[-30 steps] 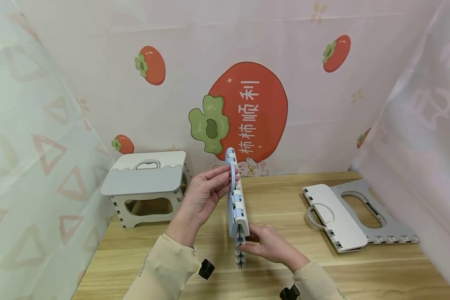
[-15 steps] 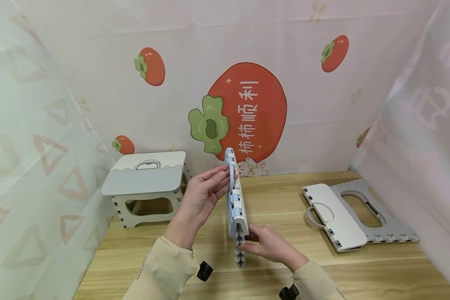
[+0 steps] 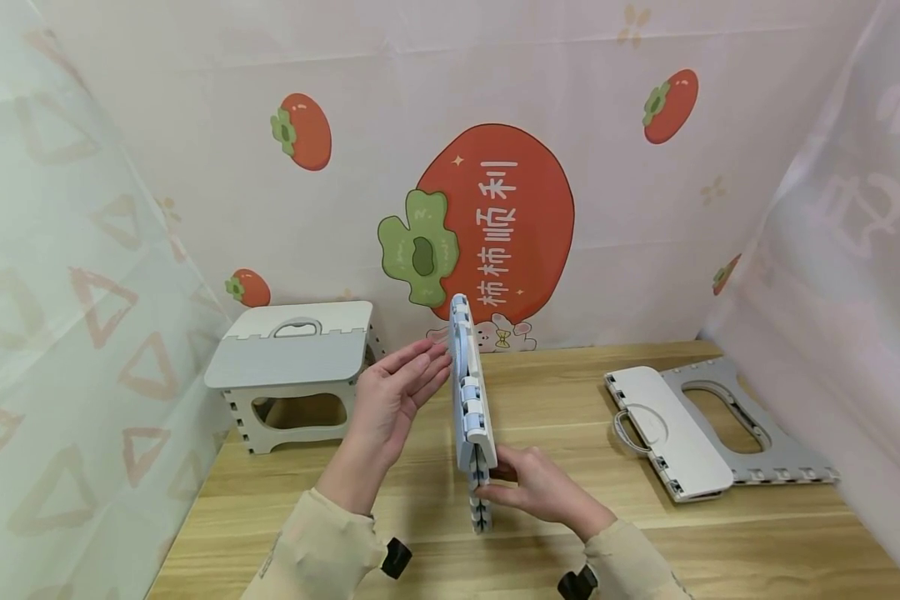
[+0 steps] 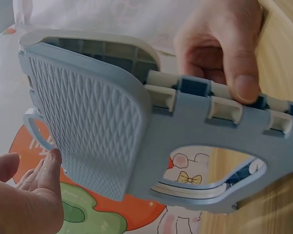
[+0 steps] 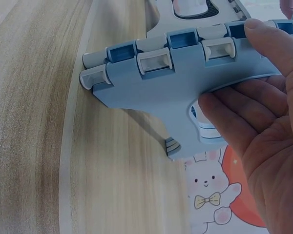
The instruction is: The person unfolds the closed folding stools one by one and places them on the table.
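A folding stool (image 3: 474, 417) in light blue and white stands on edge, nearly folded, at mid-table. In the left wrist view its textured blue seat half (image 4: 88, 112) tilts apart from the white half, and a leg panel (image 4: 156, 141) extends below. My right hand (image 3: 543, 490) grips the leg edge, thumb on the hinge side; in the right wrist view the fingers (image 5: 234, 114) curl under the panel by its cutout. My left hand (image 3: 393, 400) is just left of the stool's small blue handle (image 3: 462, 350), fingers fairly straight, holding nothing.
An unfolded grey-and-white stool (image 3: 288, 358) stands at the back left of the wooden table (image 3: 555, 567). On the right lies a partly folded grey-and-white stool (image 3: 675, 433) with its handle out. A printed cloth (image 3: 607, 250) hangs behind.
My left hand has let go of the stool's handle and drawn a little to the left. The handle now lies closer to the seat edge. The right hand keeps its grip.
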